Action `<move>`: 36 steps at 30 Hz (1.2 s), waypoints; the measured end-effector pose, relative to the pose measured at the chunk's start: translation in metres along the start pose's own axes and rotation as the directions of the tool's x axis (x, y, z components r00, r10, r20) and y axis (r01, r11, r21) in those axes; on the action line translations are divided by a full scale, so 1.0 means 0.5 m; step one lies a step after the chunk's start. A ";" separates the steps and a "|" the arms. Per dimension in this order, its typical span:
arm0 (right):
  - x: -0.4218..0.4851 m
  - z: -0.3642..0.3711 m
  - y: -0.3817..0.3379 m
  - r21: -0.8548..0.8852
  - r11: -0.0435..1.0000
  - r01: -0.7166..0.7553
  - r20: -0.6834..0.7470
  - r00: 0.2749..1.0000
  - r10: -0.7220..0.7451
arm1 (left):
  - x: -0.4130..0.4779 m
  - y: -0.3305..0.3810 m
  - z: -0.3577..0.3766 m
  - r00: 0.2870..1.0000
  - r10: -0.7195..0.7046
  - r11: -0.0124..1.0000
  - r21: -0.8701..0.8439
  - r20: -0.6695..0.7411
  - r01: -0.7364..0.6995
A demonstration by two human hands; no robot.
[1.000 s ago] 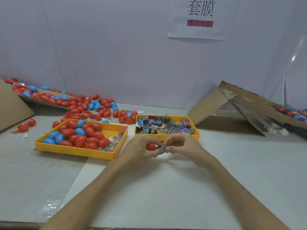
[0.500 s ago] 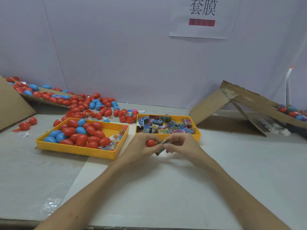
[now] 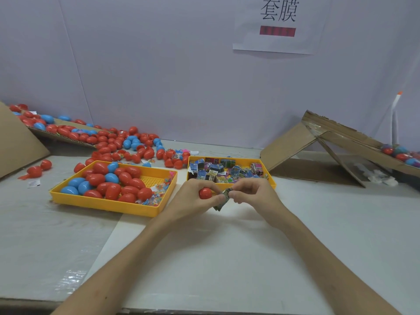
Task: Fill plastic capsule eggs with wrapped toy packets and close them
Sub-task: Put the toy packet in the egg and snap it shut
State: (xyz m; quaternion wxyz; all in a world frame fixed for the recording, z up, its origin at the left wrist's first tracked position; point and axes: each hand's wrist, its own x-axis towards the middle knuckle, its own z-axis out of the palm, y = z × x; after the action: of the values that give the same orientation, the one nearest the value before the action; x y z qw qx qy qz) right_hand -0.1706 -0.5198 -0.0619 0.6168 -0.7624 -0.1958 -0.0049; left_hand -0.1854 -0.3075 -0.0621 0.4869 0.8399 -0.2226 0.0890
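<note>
My left hand (image 3: 193, 198) grips a red capsule egg (image 3: 205, 193) just in front of the right yellow tray. My right hand (image 3: 252, 192) pinches a wrapped toy packet (image 3: 223, 196) right beside the egg, and the left fingertips touch the packet too. Whether the egg is open is hidden by my fingers. The left yellow tray (image 3: 102, 202) holds red and blue eggs plus small bright packets. The right yellow tray (image 3: 271, 178) holds several wrapped toy packets.
Loose red and blue eggs (image 3: 127, 142) lie scattered behind the trays and up a cardboard ramp (image 3: 20, 142) at the left. A folded cardboard ramp (image 3: 318, 142) with more eggs stands at the right. A paper sign (image 3: 278, 23) hangs on the back wall.
Both hands stay together with the egg and the packet; they have drifted slightly toward the right tray. The grips look the same.
</note>
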 end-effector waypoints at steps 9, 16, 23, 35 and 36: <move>-0.007 0.006 -0.013 -0.037 0.999 0.040 0.065 0.997 -0.038 | -0.003 0.004 0.006 0.999 0.032 0.999 0.004 -0.041 -0.032; -0.005 0.005 -0.012 -0.050 0.998 0.040 0.051 0.998 -0.038 | -0.005 0.004 0.007 0.995 0.054 0.997 0.054 -0.090 -0.049; -0.002 0.008 -0.006 -0.091 0.995 0.033 -0.057 0.998 -0.038 | -0.005 -0.015 0.004 0.993 0.066 0.971 0.235 -0.100 -0.040; -0.001 0.005 -0.001 -0.079 0.996 0.046 -0.048 0.998 -0.050 | 0.002 -0.018 0.008 1.000 0.007 1.000 0.003 -0.018 -0.007; 0.000 0.005 0.000 -0.081 0.996 0.046 -0.048 0.998 -0.050 | 0.002 -0.016 0.007 1.000 0.002 1.000 -0.008 -0.004 -0.003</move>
State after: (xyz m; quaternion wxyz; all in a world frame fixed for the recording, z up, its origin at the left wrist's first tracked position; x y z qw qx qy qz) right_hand -0.1715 -0.5174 -0.0624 0.5903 -0.7811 -0.1981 -0.0466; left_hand -0.1810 -0.3073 -0.0698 0.4906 0.8375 -0.2229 0.0905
